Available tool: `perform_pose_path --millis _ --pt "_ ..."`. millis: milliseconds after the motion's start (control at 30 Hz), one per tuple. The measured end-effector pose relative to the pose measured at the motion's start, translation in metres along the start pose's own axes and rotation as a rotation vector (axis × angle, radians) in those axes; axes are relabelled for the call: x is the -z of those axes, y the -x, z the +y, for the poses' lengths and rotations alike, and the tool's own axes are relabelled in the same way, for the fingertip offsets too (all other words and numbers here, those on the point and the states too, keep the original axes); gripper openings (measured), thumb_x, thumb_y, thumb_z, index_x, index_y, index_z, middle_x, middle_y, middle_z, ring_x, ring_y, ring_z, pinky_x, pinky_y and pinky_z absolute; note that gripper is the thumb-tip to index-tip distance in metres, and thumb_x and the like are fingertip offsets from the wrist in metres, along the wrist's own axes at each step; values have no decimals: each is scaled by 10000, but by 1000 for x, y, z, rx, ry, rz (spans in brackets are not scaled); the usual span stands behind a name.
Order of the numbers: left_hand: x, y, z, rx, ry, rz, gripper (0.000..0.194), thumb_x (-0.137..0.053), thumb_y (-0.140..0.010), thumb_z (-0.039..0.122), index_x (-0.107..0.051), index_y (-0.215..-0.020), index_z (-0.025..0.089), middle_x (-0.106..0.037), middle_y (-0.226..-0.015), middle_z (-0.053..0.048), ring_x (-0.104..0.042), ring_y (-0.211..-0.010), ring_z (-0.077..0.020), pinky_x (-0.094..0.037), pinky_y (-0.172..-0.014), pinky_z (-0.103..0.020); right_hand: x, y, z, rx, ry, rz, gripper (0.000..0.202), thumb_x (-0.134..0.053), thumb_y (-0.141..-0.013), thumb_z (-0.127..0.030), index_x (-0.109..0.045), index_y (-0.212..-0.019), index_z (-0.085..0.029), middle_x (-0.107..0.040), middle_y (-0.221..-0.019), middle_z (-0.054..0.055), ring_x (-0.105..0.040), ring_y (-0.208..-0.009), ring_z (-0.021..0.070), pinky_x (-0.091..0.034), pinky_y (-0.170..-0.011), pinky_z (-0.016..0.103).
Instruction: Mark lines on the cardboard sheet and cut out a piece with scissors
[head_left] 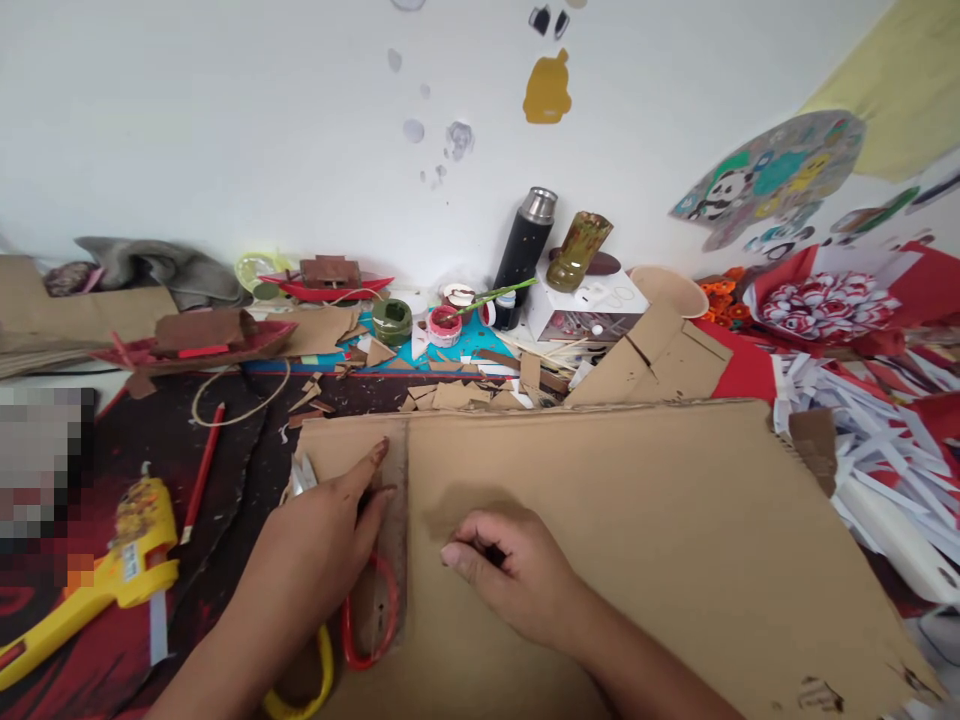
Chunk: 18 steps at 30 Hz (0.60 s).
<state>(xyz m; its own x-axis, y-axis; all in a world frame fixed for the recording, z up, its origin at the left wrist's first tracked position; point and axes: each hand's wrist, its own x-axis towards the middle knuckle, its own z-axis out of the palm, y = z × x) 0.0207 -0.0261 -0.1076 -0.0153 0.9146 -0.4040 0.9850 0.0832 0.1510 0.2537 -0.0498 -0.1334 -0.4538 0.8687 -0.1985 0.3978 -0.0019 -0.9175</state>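
Observation:
A large sheet of brown cardboard (pixel 637 520) lies in front of me. Near its left side, a see-through ruler-like strip (pixel 400 570) runs front to back. My left hand (pixel 330 530) rests over the strip's upper part, index finger and thumb stretched apart. Scissors (pixel 381 655) with one red and one yellow handle lie partly beneath that hand, their blade tips showing past it. Just right of the strip, above the cardboard, my right hand (pixel 517 570) is curled with thumb against fingers; anything inside it is hidden.
A yellow glue gun (pixel 97 595) and a red pencil (pixel 202 475) lie at the left. Behind the cardboard are scraps (pixel 457 395), paint jars (pixel 391 320), model boats (pixel 199 340), a black flask (pixel 523 245) and a white box (pixel 589 305). Paper strips (pixel 877 450) pile up at right.

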Motion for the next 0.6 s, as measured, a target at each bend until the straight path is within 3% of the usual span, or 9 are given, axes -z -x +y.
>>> perform_pose_path --millis 333,467,600 --pt "2 4 3 17 -21 7 610 -392 -1129 313 -388 -1732 223 -850 -1249 -151 -825 -1119 -364 -615 -921 -445 -1 -1 -3 129 72 62 310 -666 -1058 -402 -758 -845 -195 -650 -679 -31 -555 -634 131 -396 -619 248" --pt "-1 4 1 7 -28 26 611 -403 -1133 312 -372 -1736 215 -836 -1298 -151 -823 -1125 -358 -620 -903 -433 -4 -1 -2 219 75 52 213 -689 -1073 -336 -851 -1054 -199 -849 -909 32 -753 -774 159 -515 -729 240" --pt "-5 6 0 -1 -33 55 600 -418 -1132 313 -400 -1722 203 -839 -1283 -162 -825 -1120 -360 -631 -900 -436 -7 -3 3 401 172 42 274 -676 -1111 -372 -848 -1206 -180 -887 -1027 71 -833 -864 203 -567 -790 269"
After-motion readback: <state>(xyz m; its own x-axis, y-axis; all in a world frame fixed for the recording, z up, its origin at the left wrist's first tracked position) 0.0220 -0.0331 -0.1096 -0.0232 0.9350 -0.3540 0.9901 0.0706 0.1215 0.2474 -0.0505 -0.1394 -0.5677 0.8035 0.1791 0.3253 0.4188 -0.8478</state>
